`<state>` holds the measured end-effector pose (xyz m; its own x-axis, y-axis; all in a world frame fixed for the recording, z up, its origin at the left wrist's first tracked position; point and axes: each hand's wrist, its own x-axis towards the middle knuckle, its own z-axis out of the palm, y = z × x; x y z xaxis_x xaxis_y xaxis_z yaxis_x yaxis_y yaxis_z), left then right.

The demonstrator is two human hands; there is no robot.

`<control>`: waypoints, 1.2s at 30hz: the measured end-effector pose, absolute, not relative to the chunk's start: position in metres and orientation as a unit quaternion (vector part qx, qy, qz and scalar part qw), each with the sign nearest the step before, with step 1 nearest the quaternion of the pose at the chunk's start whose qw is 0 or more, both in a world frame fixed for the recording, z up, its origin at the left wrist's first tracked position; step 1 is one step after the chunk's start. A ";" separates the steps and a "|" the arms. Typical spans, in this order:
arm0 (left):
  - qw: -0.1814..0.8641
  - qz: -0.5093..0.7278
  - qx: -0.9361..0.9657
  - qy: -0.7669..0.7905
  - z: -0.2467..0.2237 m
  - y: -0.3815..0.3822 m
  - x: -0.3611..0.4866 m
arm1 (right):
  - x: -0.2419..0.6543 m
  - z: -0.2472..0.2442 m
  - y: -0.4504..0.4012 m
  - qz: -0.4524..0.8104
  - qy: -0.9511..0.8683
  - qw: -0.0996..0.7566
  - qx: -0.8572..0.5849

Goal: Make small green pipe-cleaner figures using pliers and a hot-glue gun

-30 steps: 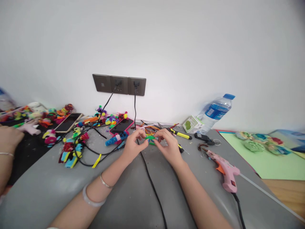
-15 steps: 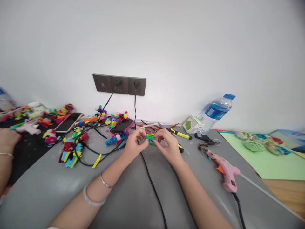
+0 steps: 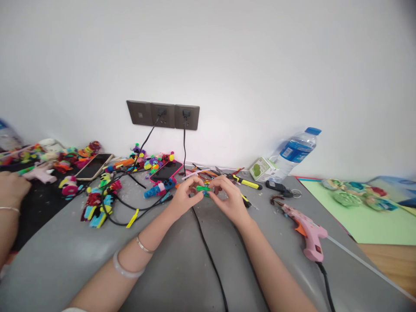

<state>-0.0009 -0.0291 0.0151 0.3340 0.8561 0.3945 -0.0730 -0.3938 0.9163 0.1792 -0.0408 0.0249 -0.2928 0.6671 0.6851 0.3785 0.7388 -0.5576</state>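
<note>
Between both sets of fingertips is a small green fuzzy piece (image 3: 204, 189), which looks like bent pipe cleaner with a bit of blue at its lower side. My left hand (image 3: 186, 196) pinches its left end between thumb and fingers. On the other side, my right hand (image 3: 230, 200) is closed on the right end, the thumb below and the index finger curled above. The fingers partly cover the piece. Just behind the hands lie loose brown and orange pipe cleaners (image 3: 208, 174) and a yellow-and-black tool (image 3: 247, 182). To the left rests a blue and pink fuzzy figure (image 3: 159, 189).
A pink glue gun (image 3: 313, 236) lies at right with its cord. Nearby are keys (image 3: 282, 189), a small box (image 3: 261, 169) and a tilted water bottle (image 3: 296, 149). Black cables (image 3: 208, 249) cross the grey table. Fuzzy figures (image 3: 97, 201) and another person's hand (image 3: 13, 190) are at left.
The green piece has turned slightly in my fingers, and both hands stay in nearly the same place. The other person's hand at left has shifted a little.
</note>
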 end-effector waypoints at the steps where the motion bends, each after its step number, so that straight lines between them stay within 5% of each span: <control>1: 0.471 0.493 0.671 0.290 0.016 -0.029 -0.001 | 0.179 0.025 -0.041 0.153 -0.791 0.494 -0.326; 36: 0.469 0.506 0.670 0.276 0.017 -0.028 -0.003 | 0.178 0.028 -0.042 0.166 -0.785 0.502 -0.322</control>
<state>-0.0026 -0.0285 0.0166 0.3364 0.8436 0.4186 -0.1048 -0.4082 0.9069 0.1785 -0.0420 0.0282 -0.2881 0.6731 0.6812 0.3388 0.7370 -0.5849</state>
